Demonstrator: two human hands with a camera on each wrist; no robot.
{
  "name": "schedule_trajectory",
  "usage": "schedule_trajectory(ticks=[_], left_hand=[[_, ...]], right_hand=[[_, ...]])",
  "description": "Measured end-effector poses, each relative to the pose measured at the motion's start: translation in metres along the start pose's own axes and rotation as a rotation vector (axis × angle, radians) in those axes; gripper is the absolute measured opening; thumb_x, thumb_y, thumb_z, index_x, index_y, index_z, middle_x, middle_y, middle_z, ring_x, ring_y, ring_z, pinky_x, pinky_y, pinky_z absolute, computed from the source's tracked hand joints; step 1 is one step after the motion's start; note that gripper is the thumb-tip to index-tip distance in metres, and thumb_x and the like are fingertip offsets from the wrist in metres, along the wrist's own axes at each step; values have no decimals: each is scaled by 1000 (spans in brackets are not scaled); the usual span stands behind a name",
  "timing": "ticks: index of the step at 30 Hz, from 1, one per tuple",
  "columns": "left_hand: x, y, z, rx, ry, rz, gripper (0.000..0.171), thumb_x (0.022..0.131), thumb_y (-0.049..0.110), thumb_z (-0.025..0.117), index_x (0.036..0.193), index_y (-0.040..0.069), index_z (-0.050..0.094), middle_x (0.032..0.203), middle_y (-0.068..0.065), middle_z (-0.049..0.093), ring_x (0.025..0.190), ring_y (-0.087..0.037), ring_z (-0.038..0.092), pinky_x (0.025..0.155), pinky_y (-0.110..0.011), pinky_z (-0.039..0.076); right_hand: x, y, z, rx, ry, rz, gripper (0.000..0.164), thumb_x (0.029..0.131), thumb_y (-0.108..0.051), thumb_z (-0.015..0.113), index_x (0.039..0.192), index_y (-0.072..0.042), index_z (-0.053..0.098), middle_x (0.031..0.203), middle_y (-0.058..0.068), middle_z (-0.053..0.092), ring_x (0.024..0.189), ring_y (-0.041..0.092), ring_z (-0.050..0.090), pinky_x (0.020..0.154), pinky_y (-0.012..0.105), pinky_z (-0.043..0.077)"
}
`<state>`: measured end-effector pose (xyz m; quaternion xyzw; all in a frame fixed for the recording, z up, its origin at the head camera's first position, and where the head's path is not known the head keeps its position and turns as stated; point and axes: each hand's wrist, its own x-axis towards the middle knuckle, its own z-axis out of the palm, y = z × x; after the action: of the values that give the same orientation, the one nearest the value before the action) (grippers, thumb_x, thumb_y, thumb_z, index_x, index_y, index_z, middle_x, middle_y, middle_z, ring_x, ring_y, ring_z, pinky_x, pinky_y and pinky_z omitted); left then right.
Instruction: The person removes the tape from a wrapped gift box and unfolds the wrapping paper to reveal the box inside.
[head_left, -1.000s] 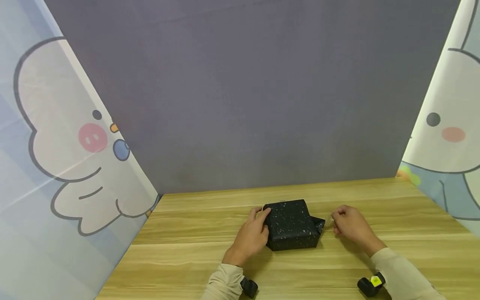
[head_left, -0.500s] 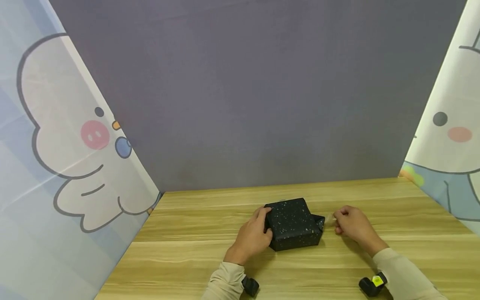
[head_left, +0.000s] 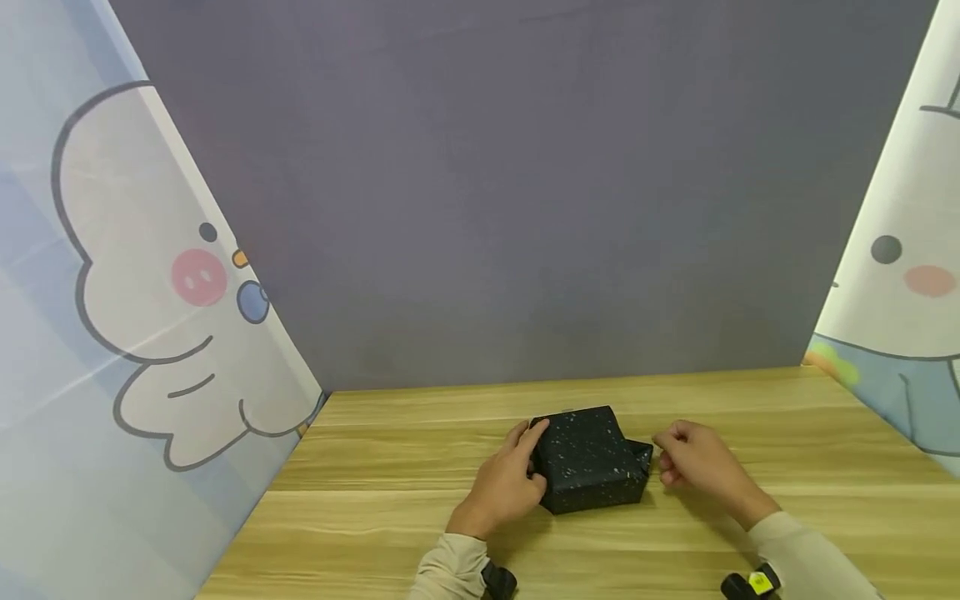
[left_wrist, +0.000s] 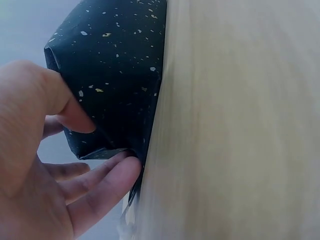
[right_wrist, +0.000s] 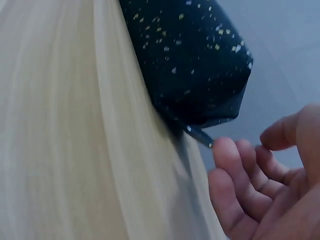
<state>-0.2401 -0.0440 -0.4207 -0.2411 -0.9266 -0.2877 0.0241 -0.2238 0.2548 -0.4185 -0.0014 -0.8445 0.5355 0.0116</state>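
Observation:
A small box wrapped in black speckled paper (head_left: 583, 450) lies on the wooden table. My left hand (head_left: 504, 483) grips its left end, the thumb (left_wrist: 75, 117) against the paper and other fingers at the folded end in the left wrist view. From the right end a folded paper flap (head_left: 640, 455) sticks out, its pointed edge also showing in the right wrist view. My right hand (head_left: 697, 462) is right at that flap, thumb and index fingertip pinched together on a strip of clear tape, which hardly shows now. Its other fingers (right_wrist: 227, 155) curl close to the flap's tip.
The wood-grain table (head_left: 375, 500) reaches back to a plain grey cloth wall (head_left: 487, 208). Cartoon-printed cloths hang at the left (head_left: 150, 292) and right (head_left: 900, 317). Both wrists wear small black cameras.
My right hand has moved slightly left, closing the gap to the flap; the translucent strip seen in that gap earlier is now barely visible. My left hand stays on the wrapped box.

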Motion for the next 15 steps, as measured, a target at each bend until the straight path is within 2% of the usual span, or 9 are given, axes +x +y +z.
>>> schedule_trajectory(ticks=[2,6,15], left_hand=[[0,-1,-2,-2,-9,-4,79,89,7,57,160,28,29,162,-11,26,53,-4,43,42,-25,30],[-1,-2,-4,5,-10,-1,77,88,8,58,158,26,32,162,-12,28,61,-4,47,46,-25,35],[0,-2,-4,12,-25,-6,75,89,10,59,157,27,34,161,-11,30,74,-3,51,55,-27,40]], right_hand=[[-1,-4,4,21,-49,-12,25,103,-16,53,90,5,57,71,11,60,59,23,64,54,36,57],[-3,-10,11,-36,-135,-47,27,104,-23,55,90,1,59,69,10,60,60,25,65,53,37,56],[-8,-14,14,-59,-209,-82,41,101,-36,61,109,4,61,79,9,61,67,26,65,56,36,55]])
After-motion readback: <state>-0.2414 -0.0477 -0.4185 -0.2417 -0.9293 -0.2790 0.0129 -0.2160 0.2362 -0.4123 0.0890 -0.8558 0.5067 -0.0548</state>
